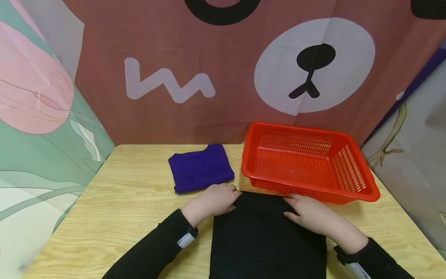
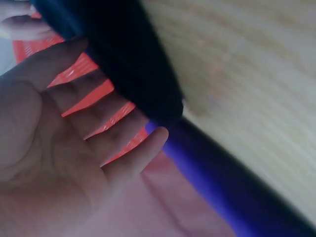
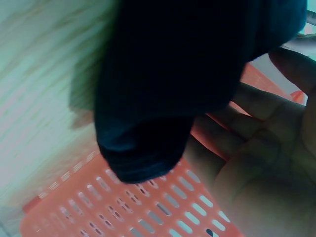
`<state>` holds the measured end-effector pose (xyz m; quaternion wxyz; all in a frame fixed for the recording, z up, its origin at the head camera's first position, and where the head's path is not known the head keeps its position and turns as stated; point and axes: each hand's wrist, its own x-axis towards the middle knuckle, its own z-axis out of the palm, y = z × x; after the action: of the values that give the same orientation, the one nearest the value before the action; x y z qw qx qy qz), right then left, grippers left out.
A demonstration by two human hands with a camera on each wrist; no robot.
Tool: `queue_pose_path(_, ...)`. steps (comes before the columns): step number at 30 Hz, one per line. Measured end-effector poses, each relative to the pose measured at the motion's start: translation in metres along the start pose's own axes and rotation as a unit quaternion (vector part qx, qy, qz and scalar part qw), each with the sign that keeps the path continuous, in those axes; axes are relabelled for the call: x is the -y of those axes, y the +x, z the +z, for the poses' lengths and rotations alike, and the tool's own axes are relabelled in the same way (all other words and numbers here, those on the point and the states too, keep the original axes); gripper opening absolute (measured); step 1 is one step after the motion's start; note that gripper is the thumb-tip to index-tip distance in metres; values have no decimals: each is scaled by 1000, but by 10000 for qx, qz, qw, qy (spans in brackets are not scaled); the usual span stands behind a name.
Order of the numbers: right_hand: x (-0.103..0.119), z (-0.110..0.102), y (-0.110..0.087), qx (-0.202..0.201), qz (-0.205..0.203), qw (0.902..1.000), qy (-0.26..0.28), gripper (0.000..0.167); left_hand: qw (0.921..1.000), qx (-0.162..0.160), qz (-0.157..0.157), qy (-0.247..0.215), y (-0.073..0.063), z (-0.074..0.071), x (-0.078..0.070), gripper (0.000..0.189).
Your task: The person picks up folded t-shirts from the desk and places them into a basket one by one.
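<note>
A black folded cloth [image 1: 265, 236] lies on the table in front of me, running out of the head view at the bottom. My left hand [image 1: 214, 199] grips its far left corner, and my right hand [image 1: 310, 213] grips it near the far right corner. From the left wrist, the fingers [image 2: 111, 106] reach behind the cloth edge [image 2: 133, 54], their tips partly hidden. In the right wrist view, the fingers [image 3: 237, 123] likewise go behind the dark cloth [image 3: 163, 74], with the thumb on the near side.
A red perforated plastic basket [image 1: 299, 186] stands at the back right, just beyond the right hand. Beyond the left hand lies a folded purple garment [image 1: 202, 168]. The wooden table [image 1: 139, 170] ends at a hanging brown cloth [image 1: 167, 124] with a cartoon print.
</note>
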<state>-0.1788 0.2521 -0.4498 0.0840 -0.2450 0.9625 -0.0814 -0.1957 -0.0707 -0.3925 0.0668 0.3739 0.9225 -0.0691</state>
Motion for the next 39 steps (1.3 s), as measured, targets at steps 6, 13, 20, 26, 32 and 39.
queue_pose_path(6,21,-23,-5,209,-10,9997,161,57,9998,35,-187,-90,7,4,-2,41)
queue_pose_path(13,40,-39,-7,153,56,9998,92,42,9987,14,-404,-306,14,3,-1,38)
queue_pose_path(20,43,-37,-5,-21,0,9997,-238,38,9979,-10,-424,-480,17,3,2,37)
queue_pose_path(26,47,-35,-6,-469,-237,9959,-732,35,9972,-199,-324,-650,16,2,3,37)
queue_pose_path(32,50,-34,-7,-765,-392,9907,-1051,34,9965,-361,-213,-725,15,4,3,35)
queue_pose_path(39,49,-32,-13,-1247,-660,9798,-1418,47,9949,-511,-141,-862,11,3,6,30)
